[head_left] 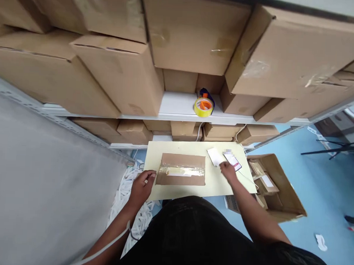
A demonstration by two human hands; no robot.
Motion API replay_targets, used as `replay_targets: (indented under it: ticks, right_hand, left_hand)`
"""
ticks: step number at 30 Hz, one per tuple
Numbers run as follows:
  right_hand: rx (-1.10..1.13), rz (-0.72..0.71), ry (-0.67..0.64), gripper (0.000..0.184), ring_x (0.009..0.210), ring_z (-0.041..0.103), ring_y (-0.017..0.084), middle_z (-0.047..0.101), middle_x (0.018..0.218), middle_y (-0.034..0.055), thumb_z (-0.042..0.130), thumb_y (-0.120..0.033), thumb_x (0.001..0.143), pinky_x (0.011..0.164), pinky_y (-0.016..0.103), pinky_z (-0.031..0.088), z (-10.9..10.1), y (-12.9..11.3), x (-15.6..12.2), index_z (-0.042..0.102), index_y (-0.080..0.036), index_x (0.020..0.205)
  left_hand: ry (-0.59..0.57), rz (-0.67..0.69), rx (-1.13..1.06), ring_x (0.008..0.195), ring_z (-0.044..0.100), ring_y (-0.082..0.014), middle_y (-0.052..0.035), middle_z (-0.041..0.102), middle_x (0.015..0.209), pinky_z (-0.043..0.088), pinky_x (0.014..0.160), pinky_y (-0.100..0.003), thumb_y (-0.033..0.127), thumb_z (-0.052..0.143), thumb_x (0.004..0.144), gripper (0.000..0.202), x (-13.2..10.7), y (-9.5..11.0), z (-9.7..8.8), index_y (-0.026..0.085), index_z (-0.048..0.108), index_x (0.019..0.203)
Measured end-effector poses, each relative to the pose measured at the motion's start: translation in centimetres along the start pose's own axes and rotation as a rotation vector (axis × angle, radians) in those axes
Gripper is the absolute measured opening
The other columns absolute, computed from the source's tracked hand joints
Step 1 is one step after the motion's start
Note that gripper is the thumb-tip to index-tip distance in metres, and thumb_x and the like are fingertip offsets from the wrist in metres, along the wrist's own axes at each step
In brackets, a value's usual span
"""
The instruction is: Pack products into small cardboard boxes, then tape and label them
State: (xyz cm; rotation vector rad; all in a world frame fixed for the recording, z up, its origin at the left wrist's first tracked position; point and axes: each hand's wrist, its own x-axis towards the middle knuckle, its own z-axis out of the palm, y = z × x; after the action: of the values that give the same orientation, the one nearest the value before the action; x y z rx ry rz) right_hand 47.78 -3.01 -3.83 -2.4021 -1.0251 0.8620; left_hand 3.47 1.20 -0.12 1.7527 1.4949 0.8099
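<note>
A flat cardboard box (180, 180) lies on the cream tabletop (177, 192), with shiny clear tape and a pale label strip across its middle. Just off the box's left edge is my left hand (141, 188), its fingers curled and thumb drawn in; anything inside them is hidden. To the right of the box, my right hand (228, 172) has its fingers closed at the lower corner of a white slip of paper (214, 156). Beside that hand lies a phone (233, 161) with a lit screen.
Shelves above the table hold several cardboard boxes (195, 35). A tape dispenser with yellow tape (203, 107) sits on the white shelf. A large open carton (288, 192) with parcels stands to the right. White paper scraps (121, 196) cover the floor at left, beside the grey wall (45, 189).
</note>
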Motion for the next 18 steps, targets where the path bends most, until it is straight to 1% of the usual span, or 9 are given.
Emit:
replay_targets:
  ticks: [2,4,5,7,9,11,14,16,18]
  right_hand:
    - [0.037,0.098,-0.125,0.015,0.074,0.067,0.019,0.071,0.075,0.0038,0.061,-0.024,0.087,0.067,0.024,0.046,2.9,4.9,-2.1,0.065,-0.020,0.073]
    - [0.086,0.182,-0.217,0.017,0.066,0.065,0.016,0.068,0.068,0.0021,0.064,-0.022,0.085,0.062,0.022,0.044,4.7,8.4,-2.8,0.062,-0.020,0.069]
    - [0.114,0.223,-0.252,0.019,0.063,0.064,0.015,0.066,0.065,0.0016,0.064,-0.024,0.086,0.059,0.021,0.044,5.1,9.7,-2.6,0.060,-0.019,0.068]
    - [0.182,0.310,-0.315,0.024,0.056,0.062,0.013,0.064,0.061,0.0011,0.062,-0.031,0.091,0.055,0.021,0.043,5.5,11.6,-1.3,0.057,-0.020,0.071]
    - [0.257,0.400,-0.388,0.030,0.050,0.060,0.013,0.064,0.060,0.0016,0.058,-0.042,0.095,0.050,0.021,0.044,5.4,13.0,0.8,0.054,-0.020,0.075]
    - [0.324,0.485,-0.473,0.038,0.045,0.060,0.015,0.065,0.058,0.0036,0.056,-0.053,0.095,0.046,0.024,0.045,5.3,14.0,2.9,0.054,-0.019,0.077]
    - [0.398,0.577,-0.580,0.048,0.043,0.062,0.018,0.065,0.057,0.0068,0.055,-0.064,0.093,0.043,0.027,0.048,5.5,15.1,5.1,0.057,-0.017,0.079]
    - [0.433,0.613,-0.619,0.051,0.043,0.063,0.020,0.065,0.056,0.0073,0.053,-0.066,0.093,0.043,0.029,0.049,5.7,15.6,5.8,0.059,-0.016,0.080]
    - [0.454,0.636,-0.638,0.051,0.043,0.064,0.021,0.065,0.055,0.0073,0.050,-0.064,0.095,0.043,0.029,0.050,5.9,15.8,6.0,0.061,-0.016,0.081]
  left_hand:
    - [-0.109,0.134,0.059,0.097,0.069,-0.0204,-0.0039,0.075,0.103,0.054,0.090,-0.032,0.044,0.051,0.099,0.030,2.3,4.0,1.0,0.023,0.072,0.100]
    - [-0.282,0.292,0.141,0.097,0.068,-0.0194,-0.0039,0.074,0.102,0.053,0.091,-0.031,0.041,0.050,0.100,0.029,4.8,8.2,3.3,0.023,0.073,0.099]
    - [-0.365,0.355,0.195,0.098,0.068,-0.0195,-0.0037,0.074,0.101,0.052,0.091,-0.031,0.039,0.049,0.100,0.028,6.2,10.2,4.9,0.024,0.073,0.098]
    - [-0.526,0.432,0.328,0.098,0.067,-0.0205,-0.0035,0.073,0.099,0.051,0.088,-0.031,0.037,0.051,0.098,0.026,9.2,13.5,9.1,0.025,0.074,0.098]
    - [-0.634,0.438,0.445,0.095,0.066,-0.0214,-0.0044,0.073,0.098,0.050,0.083,-0.031,0.036,0.050,0.096,0.027,12.2,15.8,14.1,0.024,0.074,0.093]
    - [-0.708,0.360,0.556,0.089,0.065,-0.0215,-0.0063,0.073,0.098,0.048,0.078,-0.031,0.035,0.054,0.093,0.023,14.9,17.0,19.1,0.022,0.073,0.089]
    - [-0.822,0.201,0.723,0.088,0.065,-0.0223,-0.0080,0.074,0.098,0.048,0.077,-0.031,0.034,0.062,0.088,0.021,18.0,17.4,25.8,0.020,0.074,0.097]
    - [-0.863,0.159,0.780,0.092,0.065,-0.0237,-0.0077,0.075,0.100,0.049,0.080,-0.032,0.035,0.066,0.085,0.025,19.3,17.1,29.4,0.022,0.074,0.105]
    - [-0.891,0.147,0.819,0.096,0.066,-0.0253,-0.0065,0.076,0.102,0.050,0.084,-0.034,0.036,0.068,0.084,0.032,20.2,16.5,32.3,0.025,0.073,0.113]
